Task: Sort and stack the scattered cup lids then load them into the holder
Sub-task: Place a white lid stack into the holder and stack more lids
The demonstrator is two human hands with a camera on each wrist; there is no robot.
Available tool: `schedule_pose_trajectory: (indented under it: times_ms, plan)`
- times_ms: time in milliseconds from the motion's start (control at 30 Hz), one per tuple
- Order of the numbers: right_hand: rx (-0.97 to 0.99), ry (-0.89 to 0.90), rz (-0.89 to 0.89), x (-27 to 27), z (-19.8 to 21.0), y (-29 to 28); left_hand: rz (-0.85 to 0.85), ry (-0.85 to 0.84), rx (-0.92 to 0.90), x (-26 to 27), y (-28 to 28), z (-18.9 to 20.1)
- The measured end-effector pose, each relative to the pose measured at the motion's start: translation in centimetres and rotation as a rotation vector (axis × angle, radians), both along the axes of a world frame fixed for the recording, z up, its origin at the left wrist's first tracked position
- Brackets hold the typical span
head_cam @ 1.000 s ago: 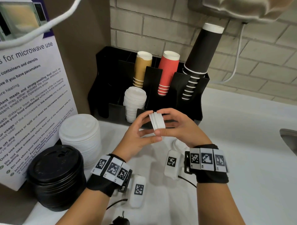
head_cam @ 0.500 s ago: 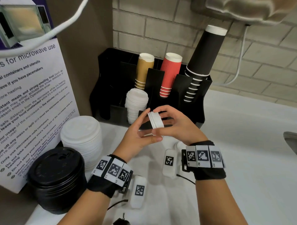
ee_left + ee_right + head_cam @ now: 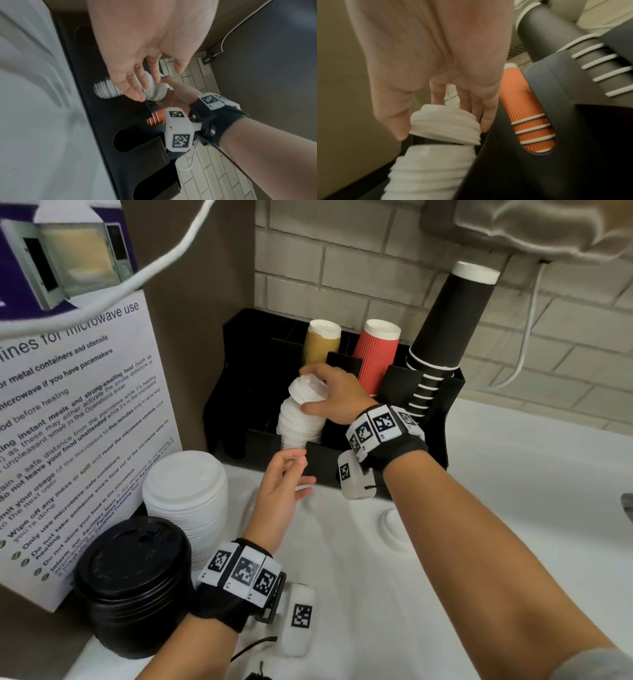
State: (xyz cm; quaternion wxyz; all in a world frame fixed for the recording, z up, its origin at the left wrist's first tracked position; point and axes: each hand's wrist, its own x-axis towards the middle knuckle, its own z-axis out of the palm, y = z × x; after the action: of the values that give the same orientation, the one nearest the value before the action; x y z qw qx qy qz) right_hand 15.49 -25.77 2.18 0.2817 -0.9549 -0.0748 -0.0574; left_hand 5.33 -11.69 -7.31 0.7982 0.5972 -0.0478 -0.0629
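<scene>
My right hand (image 3: 317,390) grips a small stack of white lids (image 3: 307,390) (image 3: 445,125), tilted just above the taller column of white lids (image 3: 298,424) (image 3: 428,169) standing in a front slot of the black holder (image 3: 236,354). A narrow gap shows between the held lids and the column in the right wrist view. My left hand (image 3: 291,474) (image 3: 137,83) hangs open and empty in front of the holder, fingers relaxed. One loose white lid (image 3: 394,527) lies on the counter under my right forearm.
A big stack of white lids (image 3: 185,494) and a stack of black lids (image 3: 135,577) stand at the left by a microwave notice board (image 3: 68,422). Tan (image 3: 322,342), red (image 3: 376,354) and black cup stacks (image 3: 445,326) fill the holder's rear slots. A sink edge (image 3: 628,505) is at right.
Both hands held the small lid stack together before. Now the right hand alone has carried it up and back over the column in the holder, and the left hand has let go.
</scene>
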Motion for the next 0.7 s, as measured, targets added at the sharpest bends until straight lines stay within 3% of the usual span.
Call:
schedule_pose_trajectory:
  times_ms: [200, 400, 700]
  plan:
    - [-0.139, 0.032, 0.036, -0.3, -1.1, 1.2, 0.014, 0.004, 0.007, 0.0, 0.5, 0.2]
    - [-0.483, -0.067, 0.009, -1.7, -1.8, 2.3, 0.012, -0.004, 0.005, 0.1, 0.4, 0.1]
    - [-0.590, -0.157, 0.094, -1.5, -2.4, 3.4, 0.011, -0.007, 0.003, -0.1, 0.3, 0.1]
